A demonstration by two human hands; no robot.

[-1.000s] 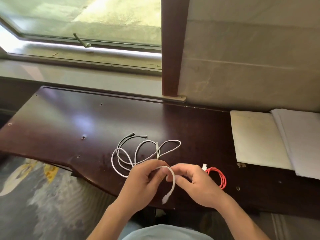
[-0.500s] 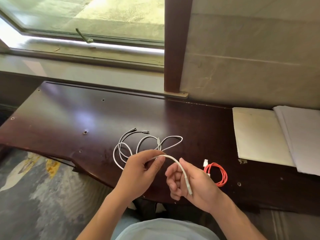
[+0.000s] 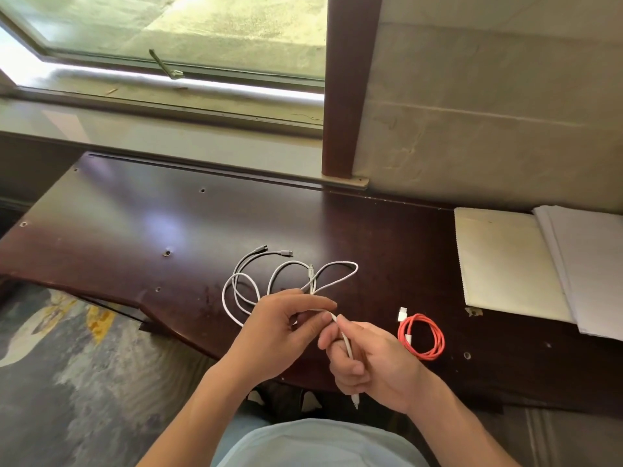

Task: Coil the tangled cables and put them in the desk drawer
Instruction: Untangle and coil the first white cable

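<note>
White cable (image 3: 337, 268) is pinched by left hand (image 3: 283, 332) fingers and gripped in right hand (image 3: 374, 362) on the desk (image 3: 135, 230).

The desk (image 3: 135, 230) is dark, glossy wood that mirrors the window light. Near its front edge, the white cable (image 3: 337, 274) looks matt and braided, the red cable (image 3: 421, 335) smooth plastic. The papers (image 3: 505, 264) at the right edge look matt.

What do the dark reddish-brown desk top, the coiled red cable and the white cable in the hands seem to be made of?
Dark reddish-brown desk top: probably varnished wood or veneer; glossy window glare.
Coiled red cable: likely smooth plastic or rubber sheath, white plastic plugs.
White cable: matte, possibly braided; too small to tell.
</note>
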